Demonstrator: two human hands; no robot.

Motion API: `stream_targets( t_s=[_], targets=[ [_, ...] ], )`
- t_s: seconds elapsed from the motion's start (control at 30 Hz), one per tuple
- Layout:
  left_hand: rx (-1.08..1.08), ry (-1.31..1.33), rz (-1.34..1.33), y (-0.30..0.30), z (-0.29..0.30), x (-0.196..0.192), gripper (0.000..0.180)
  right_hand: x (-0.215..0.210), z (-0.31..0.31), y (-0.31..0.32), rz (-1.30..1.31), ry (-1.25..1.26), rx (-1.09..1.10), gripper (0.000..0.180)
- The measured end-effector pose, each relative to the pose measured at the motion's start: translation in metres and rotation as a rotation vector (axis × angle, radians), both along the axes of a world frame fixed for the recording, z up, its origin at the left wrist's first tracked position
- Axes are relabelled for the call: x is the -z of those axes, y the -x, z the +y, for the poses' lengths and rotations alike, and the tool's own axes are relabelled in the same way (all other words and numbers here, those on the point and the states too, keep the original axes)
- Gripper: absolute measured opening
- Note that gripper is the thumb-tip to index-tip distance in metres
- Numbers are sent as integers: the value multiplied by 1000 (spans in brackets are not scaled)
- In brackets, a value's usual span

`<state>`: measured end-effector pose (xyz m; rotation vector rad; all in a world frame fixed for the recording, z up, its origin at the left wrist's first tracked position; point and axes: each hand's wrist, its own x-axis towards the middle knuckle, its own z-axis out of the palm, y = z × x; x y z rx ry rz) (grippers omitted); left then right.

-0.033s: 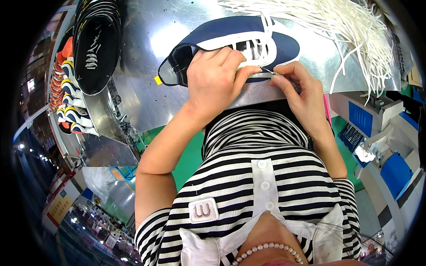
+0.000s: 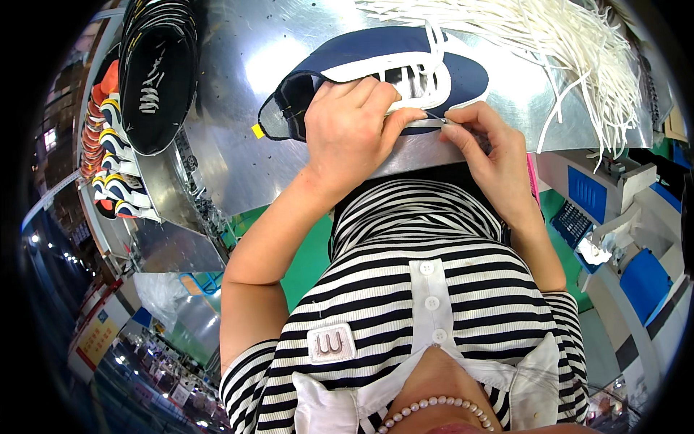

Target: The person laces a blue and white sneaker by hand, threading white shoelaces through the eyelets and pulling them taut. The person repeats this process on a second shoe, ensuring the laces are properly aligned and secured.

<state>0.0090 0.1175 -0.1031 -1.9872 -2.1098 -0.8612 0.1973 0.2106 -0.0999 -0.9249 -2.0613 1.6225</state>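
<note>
The left hand (image 2: 350, 130) lies flat over the near side of a navy shoe upper (image 2: 376, 72) with white eyelet trim, pressing it onto the metal table (image 2: 238, 108); the right hand (image 2: 488, 148), just beside it, pinches what seems to be a lace end at the upper's edge; a heap of white laces (image 2: 571, 43) lies beyond the right hand; stacked shoes (image 2: 155, 72) sit well left of the left hand.

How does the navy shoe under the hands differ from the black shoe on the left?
The navy shoe has white panels and white laces; the black shoe is nearly all black with a small white mark. The navy shoe lies crosswise at the table edge, the black one lengthwise near the far left. The left hand presses on the navy shoe and the right hand pinches at its side; the black one is untouched. Both rest on the same shiny metal table.
</note>
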Motion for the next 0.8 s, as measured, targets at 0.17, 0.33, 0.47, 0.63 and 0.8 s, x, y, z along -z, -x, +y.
stream_targets(
  t_s=[0.17,0.33,0.47,0.63,0.8],
  targets=[
    [14,-13,-13,0,0,-1,31,2,1,1,-23,-22,-4,14],
    [76,82,-202,-1,-3,-4,28,7,-6,8,-62,-98,17,17],
    [88,94,-267,-1,-7,0,25,15,-15,33,-71,-212,96,21],
    [83,65,-66,-5,-18,-10,20,1,4,6,-86,-178,-125,21],
    [105,-39,120,-4,-27,-8,17,-48,43,-7,335,-310,-8,29]
  ],
)
